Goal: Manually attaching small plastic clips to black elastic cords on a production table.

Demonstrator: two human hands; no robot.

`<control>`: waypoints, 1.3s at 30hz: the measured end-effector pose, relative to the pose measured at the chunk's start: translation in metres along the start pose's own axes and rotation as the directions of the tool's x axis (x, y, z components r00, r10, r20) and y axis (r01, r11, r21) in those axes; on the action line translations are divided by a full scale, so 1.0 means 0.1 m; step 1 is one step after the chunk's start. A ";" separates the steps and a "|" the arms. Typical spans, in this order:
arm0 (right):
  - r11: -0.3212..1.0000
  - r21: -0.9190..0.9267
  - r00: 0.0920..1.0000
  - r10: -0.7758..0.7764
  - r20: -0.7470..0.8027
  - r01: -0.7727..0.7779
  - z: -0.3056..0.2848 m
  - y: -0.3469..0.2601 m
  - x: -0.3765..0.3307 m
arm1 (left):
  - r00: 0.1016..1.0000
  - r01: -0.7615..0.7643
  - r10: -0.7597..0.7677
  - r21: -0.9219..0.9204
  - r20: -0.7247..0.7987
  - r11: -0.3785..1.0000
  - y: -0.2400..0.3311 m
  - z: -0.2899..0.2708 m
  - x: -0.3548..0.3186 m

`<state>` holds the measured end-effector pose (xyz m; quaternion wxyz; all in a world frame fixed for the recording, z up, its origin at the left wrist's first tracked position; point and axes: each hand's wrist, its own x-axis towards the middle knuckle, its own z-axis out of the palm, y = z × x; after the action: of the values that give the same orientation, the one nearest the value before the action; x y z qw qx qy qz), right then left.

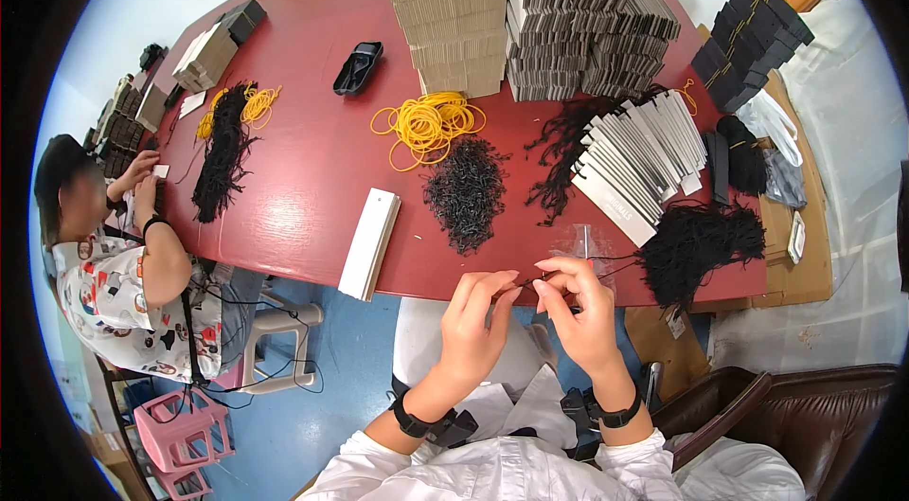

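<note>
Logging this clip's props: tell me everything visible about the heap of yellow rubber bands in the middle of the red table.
The loose heap of thin yellow rubber bands lies flat on the glossy dark-red table, tangled, with single loops straying to the left and toward the near edge. It sits just in front of the stacked brown cardboard sheets, beside a pile of short black cords. No hand touches it.

A thin black cord [606, 266] is pinched between the fingertips of the left hand [478, 326] and the right hand [582, 312], just off the near edge of the counter [312, 160]. It runs taut from the fingers toward a tangled heap of black cords [701, 245] lying at the counter's near right corner.
</note>
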<state>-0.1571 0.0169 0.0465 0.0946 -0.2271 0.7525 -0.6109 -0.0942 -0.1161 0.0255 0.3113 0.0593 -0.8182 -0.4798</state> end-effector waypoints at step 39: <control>0.977 -0.012 0.911 -0.193 0.365 0.212 -0.43 -0.20 -0.18 | 0.873 0.285 -0.472 -0.650 -0.127 0.704 -0.24 -0.38 0.15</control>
<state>-0.1549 0.0597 0.0736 0.1618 -0.4149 0.7100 -0.5455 -0.0897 -0.1633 0.0263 0.3209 0.1919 -0.5335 -0.7586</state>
